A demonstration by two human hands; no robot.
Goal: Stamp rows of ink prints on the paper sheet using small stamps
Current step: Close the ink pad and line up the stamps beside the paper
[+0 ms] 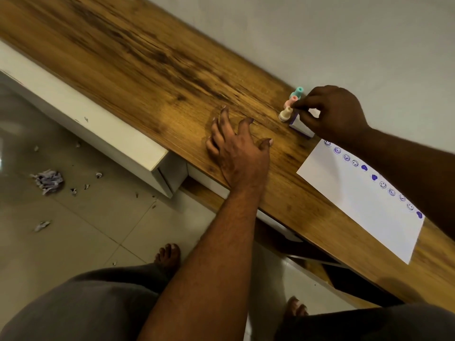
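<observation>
- A wooden desk top (pixel 147 70) ran along a pale wall (pixel 320 33), seen at a steep tilt from above.
- The right hand (pixel 337 112) was curled over a cluster of small stamps at the far edge of the desk. Its fingertips were bunched against the pink stamp (pixel 289 102). Whether they actually gripped it could not be determined.
- A teal stamp (pixel 298 91) stood behind the pink one and was partly covered by it. A cream stamp (pixel 285 114) stood just in front.
- A white and purple block (pixel 301 126), possibly an ink pad, lay under the right hand with its far end hidden.
- The paper sheet (pixel 357 205) lay on the desk to the right. One row of purple prints (pixel 364 167), smiley faces and hearts, ran along its far edge. The right forearm crossed that edge and hid part of it.
- The left hand (pixel 238 153) held nothing. Its fingers were spread and rested on bare wood, well apart from the sheet.
- Below the desk stood a white drawer unit (pixel 98 134).
- The tiled floor (pixel 73 230) carried a crumpled paper wad (pixel 49 180) and scattered scraps.
- Bare feet (pixel 167 257) were partly hidden by the person's legs.
</observation>
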